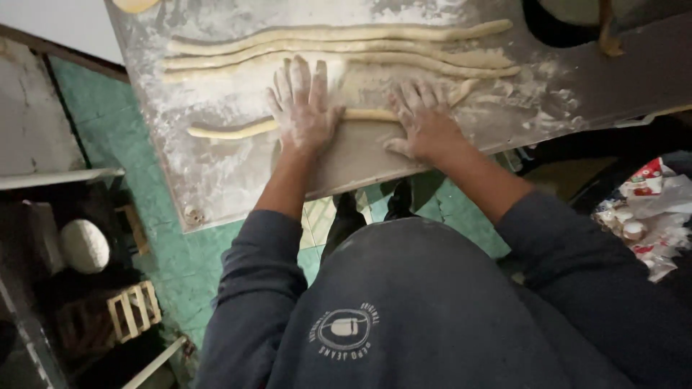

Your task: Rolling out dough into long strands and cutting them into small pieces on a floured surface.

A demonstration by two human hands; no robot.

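A long thin rope of pale dough (227, 131) lies across a floured metal table (216, 180). My left hand (304, 106) lies flat on the rope with fingers spread. My right hand (425, 119) presses flat on the same rope a little further right. Both hands are dusted with flour. Beyond the hands lie three more long dough ropes (339, 49), side by side across the table.
A lump of dough (133, 4) sits at the table's far left corner. A dark round pan (555, 25) is at the top right. Green tiled floor (115, 137) lies to the left, with a pale round object (84, 246) and a small wooden crate (133, 310). Plastic packets (649, 216) lie at right.
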